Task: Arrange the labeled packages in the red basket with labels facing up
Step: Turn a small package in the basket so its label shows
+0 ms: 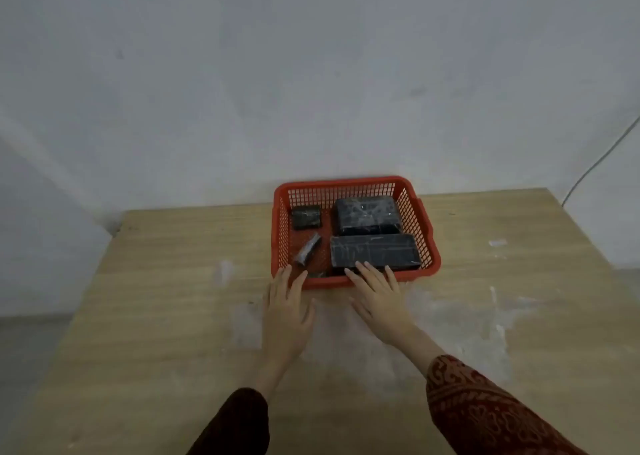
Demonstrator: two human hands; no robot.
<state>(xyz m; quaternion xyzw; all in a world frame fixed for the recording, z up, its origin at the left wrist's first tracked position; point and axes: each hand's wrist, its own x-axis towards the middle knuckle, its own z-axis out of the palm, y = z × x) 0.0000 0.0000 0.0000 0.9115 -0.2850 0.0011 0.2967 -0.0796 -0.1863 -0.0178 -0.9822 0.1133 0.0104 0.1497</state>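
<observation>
**Two open hands at the near edge of a red basket of dark packages**

A grey wall [311,73] fills the upper half of the view, with a thin cable [602,156] running down it far to the right of the hands. Below it, a pale wooden table [156,298] stretches out under both hands, its surface smeared with whitish patches around and to the right of them.

The red basket [431,246], a mesh tray with low walls, sits just beyond the fingertips, near the wall. Inside it, the long package [374,252], dark and wrapped in shiny film, lies directly ahead of the right hand. Beyond that is the large package [367,213], also dark. Ahead of the left hand lies a small rolled package [306,253], and further out a small square package [305,217]. No labels can be made out on any of them.

The right hand [377,298] is flat and open, fingers spread, fingertips over the basket's near rim and reaching the long package. The left hand [285,312] is likewise open with fingers loosely spread, fingertips at the near left corner of the rim, holding nothing. Both wrists emerge from dark red patterned sleeves [485,413].
</observation>
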